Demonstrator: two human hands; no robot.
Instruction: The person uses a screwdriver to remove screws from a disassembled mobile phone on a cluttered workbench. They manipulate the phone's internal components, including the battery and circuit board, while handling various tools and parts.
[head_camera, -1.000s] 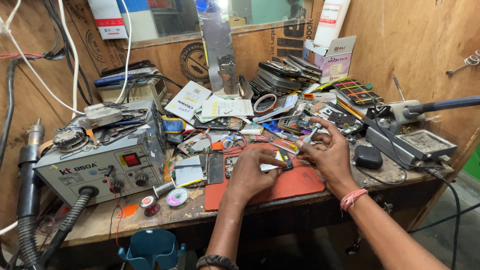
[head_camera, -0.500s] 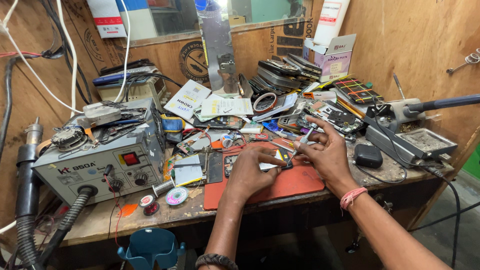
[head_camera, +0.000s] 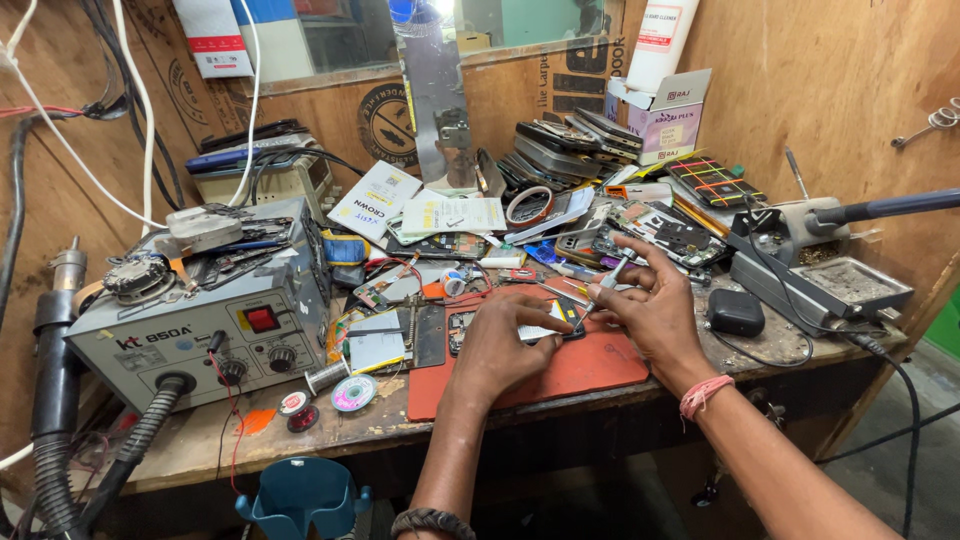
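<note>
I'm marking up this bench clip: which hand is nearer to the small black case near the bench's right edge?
Right. The right hand lies just left of the black case, not touching it; the left hand is farther left, over the red mat.

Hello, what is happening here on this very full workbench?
A person works at a cluttered wooden bench on a red rubber mat. The left hand presses down a small dark phone-like device on the mat. The right hand holds thin metal tweezers, tip down at the device. A grey rework station box stands at the left.
</note>
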